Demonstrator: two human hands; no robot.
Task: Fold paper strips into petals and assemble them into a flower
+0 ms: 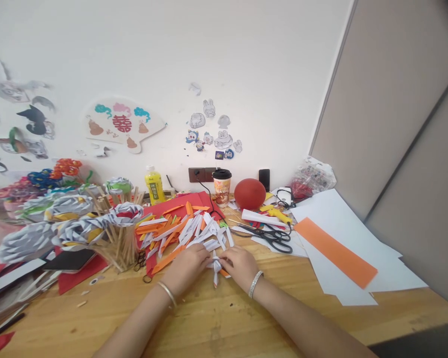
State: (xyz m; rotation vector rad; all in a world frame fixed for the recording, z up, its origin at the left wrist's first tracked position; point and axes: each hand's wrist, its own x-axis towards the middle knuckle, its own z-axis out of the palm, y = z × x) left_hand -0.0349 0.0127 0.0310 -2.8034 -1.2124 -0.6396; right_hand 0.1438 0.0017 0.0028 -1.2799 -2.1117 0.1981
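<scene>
A small folded white paper piece (215, 268) with pointed ends is between my two hands, just in front of the paper pile. My left hand (191, 263) pinches its left side with curled fingers. From the right, my right hand (239, 264) pinches the opposite side. A bit of orange paper shows beside the right fingertips. Right behind my hands lies a heap of folded white and orange paper strips (205, 226), partly on red paper (205, 200).
Paper flowers (80, 228) on wooden sticks stand at the left. Behind are a yellow bottle (155, 187), a cup (222, 190) and a red balloon (250, 194). Black scissors (274, 238), a yellow glue gun (278, 214), white sheets (332, 219) and an orange strip (336, 252) lie right.
</scene>
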